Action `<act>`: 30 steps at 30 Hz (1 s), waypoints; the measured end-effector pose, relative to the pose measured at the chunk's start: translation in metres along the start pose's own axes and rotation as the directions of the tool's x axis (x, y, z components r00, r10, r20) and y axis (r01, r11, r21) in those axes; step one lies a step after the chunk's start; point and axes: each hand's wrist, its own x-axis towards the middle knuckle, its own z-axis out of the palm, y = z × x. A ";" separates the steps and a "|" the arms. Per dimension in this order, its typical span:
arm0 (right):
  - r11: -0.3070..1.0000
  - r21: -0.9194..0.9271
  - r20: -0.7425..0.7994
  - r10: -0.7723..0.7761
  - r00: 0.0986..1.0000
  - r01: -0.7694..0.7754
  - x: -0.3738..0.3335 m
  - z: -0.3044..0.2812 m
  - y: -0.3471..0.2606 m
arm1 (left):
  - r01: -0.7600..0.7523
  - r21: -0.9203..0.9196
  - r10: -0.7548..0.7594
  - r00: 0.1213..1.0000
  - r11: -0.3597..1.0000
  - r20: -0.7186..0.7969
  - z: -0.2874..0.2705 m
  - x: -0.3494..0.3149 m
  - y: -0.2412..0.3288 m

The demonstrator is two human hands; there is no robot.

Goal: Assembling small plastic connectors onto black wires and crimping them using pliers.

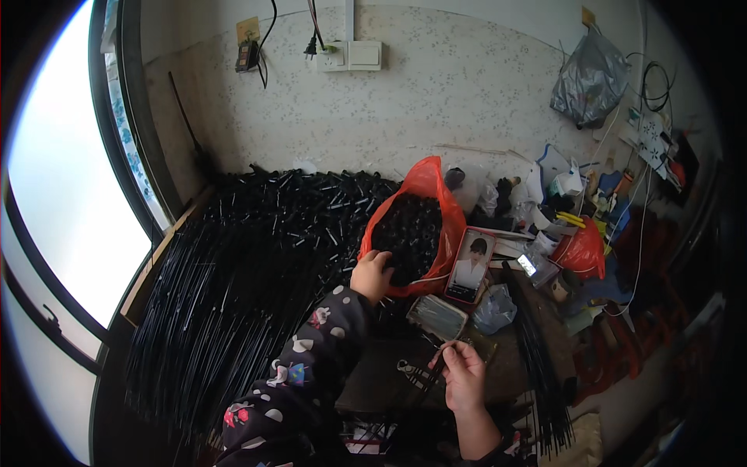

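Observation:
My left hand point(371, 277) is at the near left rim of a red plastic bag point(447, 222), beside the small black tubular pieces point(406, 233) that fill it. Its fingers are bent, with a gap between them and the thumb, and nothing shows in them. Lower right, above the dark table, my right hand point(464, 379) pinches something thin and dark, seemingly a black rod, between thumb and forefinger. Pliers point(412, 373) lie left of this hand. Just beyond it are a clear box point(438, 317) of thin pale sticks and a crumpled clear bag point(495, 310).
Long black rods point(210, 327) cover the left side, with loose black pieces point(311, 206) heaped behind. A tin with a portrait point(471, 261) stands right of the red bag. Another rod bundle point(541, 366) lies right. Clutter, cables and a second red bag point(582, 249) fill the far right.

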 end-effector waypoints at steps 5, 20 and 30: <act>1.000 0.005 -0.034 0.023 0.999 -0.023 0.002 -0.019 -0.002 | 0.026 0.482 -0.156 0.960 0.876 0.232 0.026 0.030 -0.005; 1.000 0.010 0.046 0.004 0.999 -0.004 -0.034 -0.003 -0.022 | 0.413 -0.773 -0.216 0.911 0.482 0.352 -0.024 -0.019 0.026; 0.999 -0.033 0.433 0.018 0.901 -0.005 -0.079 0.054 -0.020 | 0.529 -0.748 0.166 0.845 -0.400 0.509 -0.132 -0.136 0.107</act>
